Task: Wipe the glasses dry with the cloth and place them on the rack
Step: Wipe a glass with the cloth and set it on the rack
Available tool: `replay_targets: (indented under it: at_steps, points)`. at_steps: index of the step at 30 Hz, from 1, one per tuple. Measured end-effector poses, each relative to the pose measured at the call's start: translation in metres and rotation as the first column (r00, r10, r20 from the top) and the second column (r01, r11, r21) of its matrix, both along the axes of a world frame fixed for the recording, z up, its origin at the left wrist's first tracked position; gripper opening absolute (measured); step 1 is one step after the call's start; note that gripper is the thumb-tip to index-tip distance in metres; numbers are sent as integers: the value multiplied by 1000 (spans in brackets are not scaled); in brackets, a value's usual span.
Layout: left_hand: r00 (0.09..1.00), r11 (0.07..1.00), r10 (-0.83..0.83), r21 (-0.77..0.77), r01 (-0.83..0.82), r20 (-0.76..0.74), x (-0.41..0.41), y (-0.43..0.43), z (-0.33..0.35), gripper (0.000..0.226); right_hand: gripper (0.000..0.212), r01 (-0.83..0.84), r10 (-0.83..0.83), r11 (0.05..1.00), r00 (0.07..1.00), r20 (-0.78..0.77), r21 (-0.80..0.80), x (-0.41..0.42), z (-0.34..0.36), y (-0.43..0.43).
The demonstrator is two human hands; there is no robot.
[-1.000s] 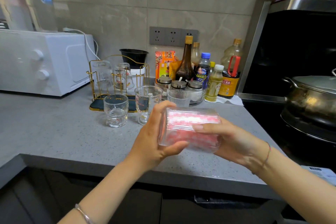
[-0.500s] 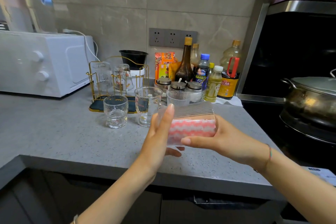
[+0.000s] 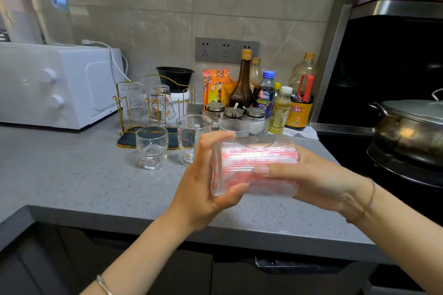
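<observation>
Fingers around ribbed glass, cloth inside

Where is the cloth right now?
Head view, centre-right: the pink cloth is inside the ribbed glass, which the left hand and right hand hold sideways above the counter.

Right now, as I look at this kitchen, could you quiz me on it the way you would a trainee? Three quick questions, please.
1. True or false: the gold rack already holds two upturned glasses.
2. Where is the pink cloth? A) flat on the counter. B) inside the ribbed glass. C) draped over the microwave.
3. Short answer: does the left hand, the right hand, or both grip the ribbed glass?

Key: 1 true; 2 B; 3 both.
</observation>
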State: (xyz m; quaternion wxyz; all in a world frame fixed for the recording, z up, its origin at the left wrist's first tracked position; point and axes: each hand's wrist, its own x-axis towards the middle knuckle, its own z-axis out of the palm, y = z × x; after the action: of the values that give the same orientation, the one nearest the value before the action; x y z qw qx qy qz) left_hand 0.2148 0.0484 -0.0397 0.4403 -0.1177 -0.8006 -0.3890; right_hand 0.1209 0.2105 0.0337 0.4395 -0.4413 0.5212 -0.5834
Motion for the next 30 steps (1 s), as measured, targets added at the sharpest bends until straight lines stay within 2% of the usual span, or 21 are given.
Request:
replay_targets:
  at_steps: [2, 4, 7, 10, 12, 13, 15, 17, 19, 22, 25, 27, 30]
  points:
    - [991, 992, -41, 126, 25, 128, 1, 6, 0, 69, 35, 42, -42, 999, 998, -56, 12, -3, 1, 0]
    - [967, 963, -64, 268, -4, 245, 1, 12, 2, 77, 36, 75, -70, 997, 979, -193, 20, -5, 0, -1]
    - [889, 821, -223, 568, -49, 400, -3, 16, 6, 89, 34, 141, -125, 990, 935, -333, 24, -2, 0, -2]
    - [842, 629, -391, 776, -51, 373, -7, 19, 10, 94, 35, 122, -102, 992, 864, -493, 8, 2, -2, -5]
    - [871, 592, -361, 804, -63, 334, -9, 19, 9, 89, 35, 128, -89, 991, 832, -547, 33, 5, -6, -7]
    - [885, 598, -330, 798, -72, 327, -9, 20, 9, 89, 36, 138, -93, 990, 824, -559, 39, 5, -7, -7]
    - [917, 669, -218, 735, -108, 333, -10, 20, 5, 85, 36, 136, -81, 989, 835, -544, 61, 4, -8, -9]
    - [956, 774, -98, 625, -101, 275, -8, 19, -1, 68, 38, 98, -54, 992, 903, -426, 82, 3, -9, -9]
    - [985, 864, -97, 503, 11, 145, -5, 16, -5, 58, 39, 55, -37, 997, 965, -261, 61, 0, -11, -9]
    - [996, 975, -88, 204, 91, -23, -3, 6, -11, 54, 36, 7, -7, 1000, 1000, 2, 25, -3, -11, -7]
    - [988, 997, -1, -81, -12, -156, -11, -10, -21, 55, 31, -1, -1, 999, 999, 39, 53, -6, -9, -6]
    - [988, 991, -5, -135, -16, -153, -11, -11, -24, 56, 34, 12, -13, 995, 1000, 6, 97, -11, -9, -7]
    - [998, 998, -57, -28, 58, 29, -8, -8, -23, 60, 39, -12, 17, 987, 999, -35, 159, -20, -5, -6]
